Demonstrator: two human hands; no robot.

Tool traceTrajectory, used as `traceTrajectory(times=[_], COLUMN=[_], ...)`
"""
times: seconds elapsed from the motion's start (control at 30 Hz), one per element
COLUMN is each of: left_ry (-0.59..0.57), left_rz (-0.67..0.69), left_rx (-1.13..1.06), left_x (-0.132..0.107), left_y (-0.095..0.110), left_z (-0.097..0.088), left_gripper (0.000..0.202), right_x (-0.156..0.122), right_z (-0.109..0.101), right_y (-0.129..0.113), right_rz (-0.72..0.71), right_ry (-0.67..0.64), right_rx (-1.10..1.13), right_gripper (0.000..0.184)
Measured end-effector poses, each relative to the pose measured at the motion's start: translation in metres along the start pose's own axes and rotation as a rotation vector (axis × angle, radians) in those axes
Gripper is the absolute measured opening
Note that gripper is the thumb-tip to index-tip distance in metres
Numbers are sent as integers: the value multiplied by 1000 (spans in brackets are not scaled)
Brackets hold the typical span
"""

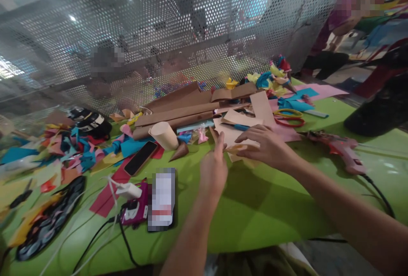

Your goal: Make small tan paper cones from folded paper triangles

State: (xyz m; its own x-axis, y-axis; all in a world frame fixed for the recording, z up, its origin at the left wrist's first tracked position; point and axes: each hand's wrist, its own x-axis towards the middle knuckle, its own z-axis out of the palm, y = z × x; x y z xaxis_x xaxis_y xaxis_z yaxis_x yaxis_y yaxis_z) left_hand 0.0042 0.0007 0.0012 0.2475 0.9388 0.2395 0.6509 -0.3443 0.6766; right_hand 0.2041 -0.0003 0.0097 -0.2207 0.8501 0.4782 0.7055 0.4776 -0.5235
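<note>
Just above the green table, my left hand (214, 169) has its index finger raised and its thumb tip against the near end of a small tan piece of paper (236, 147). From the right, my right hand (267, 145) reaches over with curved fingers and grips the other end of that piece. Its fingertips are partly blurred. Behind the hands lie cut beige paper sheets (263, 108) with a blue pen (239, 127) on them. A beige paper cylinder (165, 136) stands to the left, with a brown paper cone (179, 152) beside it.
A pink glue gun (346, 153) lies right, its cord trailing off the edge. Red-and-yellow scissors (289, 117), a lit phone (162, 199), a dark phone (140, 158) and a magenta power adapter (136, 208) lie around. Colored scraps (86, 148) cover the left; a perforated metal panel (153, 38) stands behind.
</note>
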Motion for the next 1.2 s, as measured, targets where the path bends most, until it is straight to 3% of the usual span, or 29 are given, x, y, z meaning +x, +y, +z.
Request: traceTrajectory(times=[0.47,0.83,1.2], left_ry=[-23,-30,-74], left_rz=[-85,-152,-239], left_rx=[-258,-545,-811], left_x=[4,15,18], left_y=[11,-3,-5], left_z=[-9,-14,-14], left_gripper=[62,6,14], right_x=[2,7,8], right_z=[-3,-9,-11], right_y=[-2,-3,-5], right_rz=[238,361,439], right_ry=[82,119,110], right_rx=[283,400,494], right_gripper=[37,40,44])
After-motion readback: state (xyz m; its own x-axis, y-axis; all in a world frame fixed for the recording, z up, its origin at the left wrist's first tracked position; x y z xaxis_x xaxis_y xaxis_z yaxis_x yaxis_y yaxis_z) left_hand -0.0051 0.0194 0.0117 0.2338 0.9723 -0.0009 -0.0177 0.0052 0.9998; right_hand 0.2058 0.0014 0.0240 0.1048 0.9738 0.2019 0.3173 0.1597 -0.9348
